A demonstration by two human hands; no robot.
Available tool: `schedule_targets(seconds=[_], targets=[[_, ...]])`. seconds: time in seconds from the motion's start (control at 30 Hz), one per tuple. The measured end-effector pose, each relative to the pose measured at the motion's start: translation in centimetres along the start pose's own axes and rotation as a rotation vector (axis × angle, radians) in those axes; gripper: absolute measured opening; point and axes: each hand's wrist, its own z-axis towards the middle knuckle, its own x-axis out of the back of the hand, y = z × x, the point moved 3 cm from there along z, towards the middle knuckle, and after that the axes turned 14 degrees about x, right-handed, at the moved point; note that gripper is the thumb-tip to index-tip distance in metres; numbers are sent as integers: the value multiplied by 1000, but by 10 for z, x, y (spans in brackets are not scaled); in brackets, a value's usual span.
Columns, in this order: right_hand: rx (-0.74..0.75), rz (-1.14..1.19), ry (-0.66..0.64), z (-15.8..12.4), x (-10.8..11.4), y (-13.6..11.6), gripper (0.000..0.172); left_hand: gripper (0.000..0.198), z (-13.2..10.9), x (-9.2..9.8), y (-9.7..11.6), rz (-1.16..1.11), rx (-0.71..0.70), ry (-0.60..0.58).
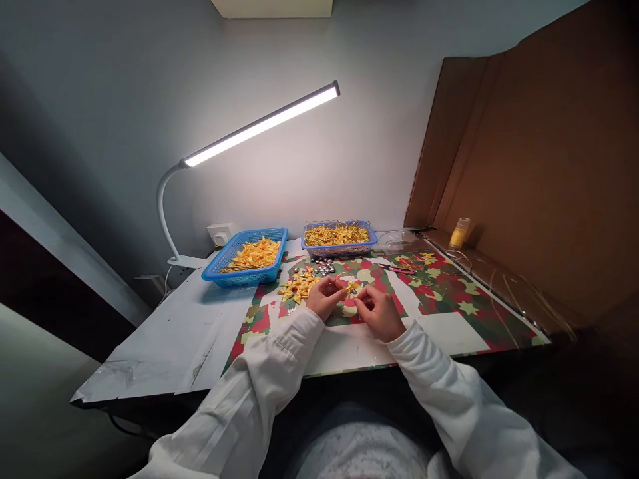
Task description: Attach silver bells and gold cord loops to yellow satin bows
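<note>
Head view: a yellow ornament is pinched in the left hand above the patterned mat; the right hand is curled beside it, its grip cannot be told.

With the left hand and right hand as clock centre, low passage runs at 9 over white tabletop and at 3 over the camouflage-patterned sheet. Yellow folded pieces obstruct 10, the blue plastic basket beyond; silvery beads 11; the lilac-blue basket 12; pink-handled snips 1 to 2.
</note>
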Motion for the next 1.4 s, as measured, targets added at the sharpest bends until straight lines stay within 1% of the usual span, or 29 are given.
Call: schedule_targets(seconds=[0.33, 0.77, 1.2, 1.4], targets=[[-17, -14, 6, 0, 0, -2, 15, 34, 1, 1, -3, 25, -34, 13], [-17, -32, 21, 0, -4, 4, 16, 32, -2, 0, 0, 90, -96, 57], [-22, -41, 22, 0, -4, 3, 16, 30, -1, 0, 1, 142, -90, 84], [-22, -28, 23, 1, -5, 7, 16, 30, 0, 2, -1, 156, -80, 74]])
